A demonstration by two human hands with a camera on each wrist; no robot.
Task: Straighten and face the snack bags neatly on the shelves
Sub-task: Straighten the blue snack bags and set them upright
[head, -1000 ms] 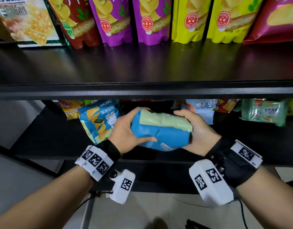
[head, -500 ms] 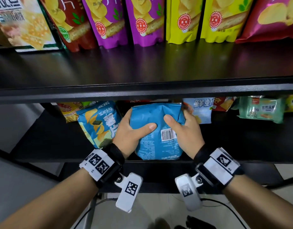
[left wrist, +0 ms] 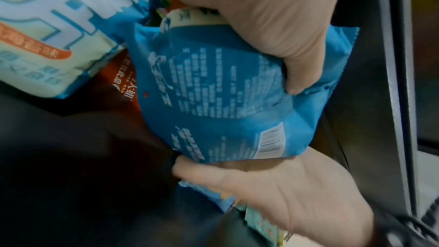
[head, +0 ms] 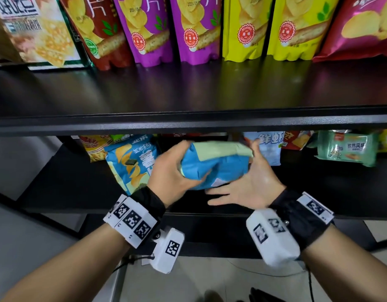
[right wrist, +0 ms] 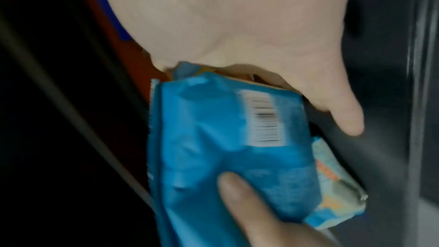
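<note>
A blue snack bag with a pale green face hangs on its side just above the lower shelf. My left hand grips its left end, thumb across the printed back. My right hand lies palm up against the bag's right end with straight fingers, gripping nothing. The left wrist view shows the bag's back with its barcode, my left hand above it and my right hand below. The right wrist view has the bag under my right hand.
On the lower shelf a blue chip bag leans at the left, with a light blue bag and a green pack to the right. The upper shelf edge overhangs my hands. Purple and yellow bags stand in a row above.
The bag stood upright with its barcode towards me, gripped by both hands. It now lies turned on its side, and my right hand has let go and opened beneath it.
</note>
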